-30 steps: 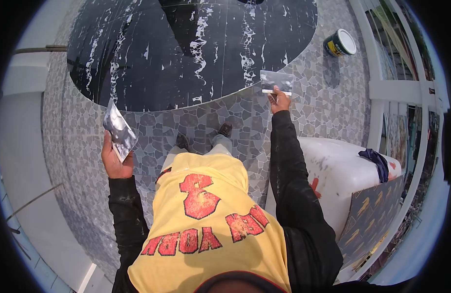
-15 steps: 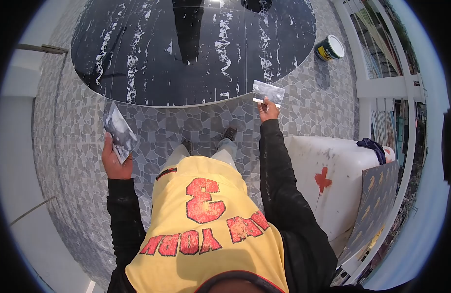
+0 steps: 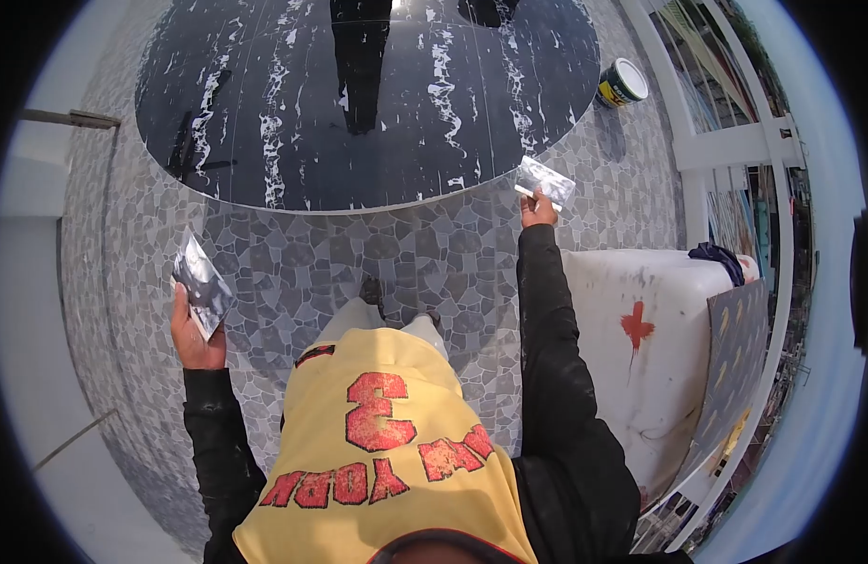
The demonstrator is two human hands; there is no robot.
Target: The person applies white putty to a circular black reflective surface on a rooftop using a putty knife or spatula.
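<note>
My left hand (image 3: 194, 338) holds a grey marbled tile piece (image 3: 200, 284) out to my left, above the grey cobble-pattern floor. My right hand (image 3: 537, 211) is stretched forward and grips a second grey tile piece (image 3: 547, 181) by its white edge, held near the rim of the round black marble inlay (image 3: 359, 94). Both sleeves are black, and my yellow shirt fills the lower middle of the view. My feet stand on the cobble tiles just short of the black circle.
A paint tin (image 3: 623, 82) stands on the floor at the far right. A white tank (image 3: 641, 348) with a red mark and a dark cloth (image 3: 719, 258) sits to my right, a patterned tile sheet (image 3: 735, 367) leaning on it. White railing (image 3: 735, 150) runs behind.
Both hands keep their tile pieces. The left hand has dropped lower and further left, the right hand has shifted slightly right, and I have stepped forward towards the black circle.
</note>
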